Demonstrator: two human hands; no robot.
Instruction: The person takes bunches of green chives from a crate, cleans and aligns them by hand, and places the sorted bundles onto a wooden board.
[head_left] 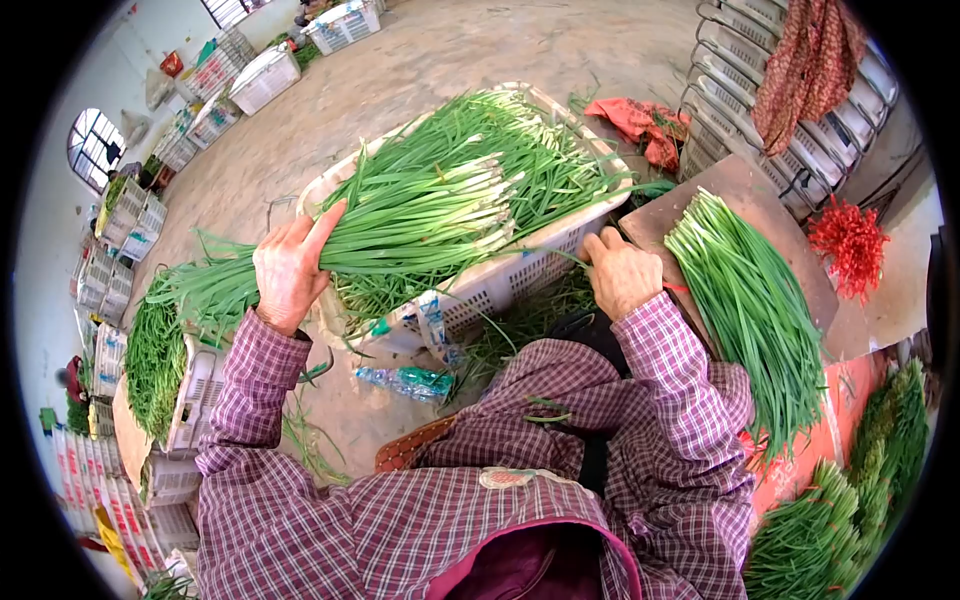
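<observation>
My left hand (292, 262) is wrapped round a bunch of long green stalks (430, 215), whose pale ends point right over a white crate (525, 262). More green stalks (570, 170) fill that crate. At the crate's right corner my right hand (622, 272) is closed, its fingers pinched together; what it holds, if anything, is too small to make out. To the right of it, a bundle of green stalks (745, 310) lies on a brown board (660, 215).
Red ties (848, 245) hang at the right by stacked metal-framed racks (740, 70) with a patterned cloth (808, 75). A red bag (640, 125) lies behind the crate. Bundled greens (810, 540) sit lower right; another crate of greens (155, 370) stands left.
</observation>
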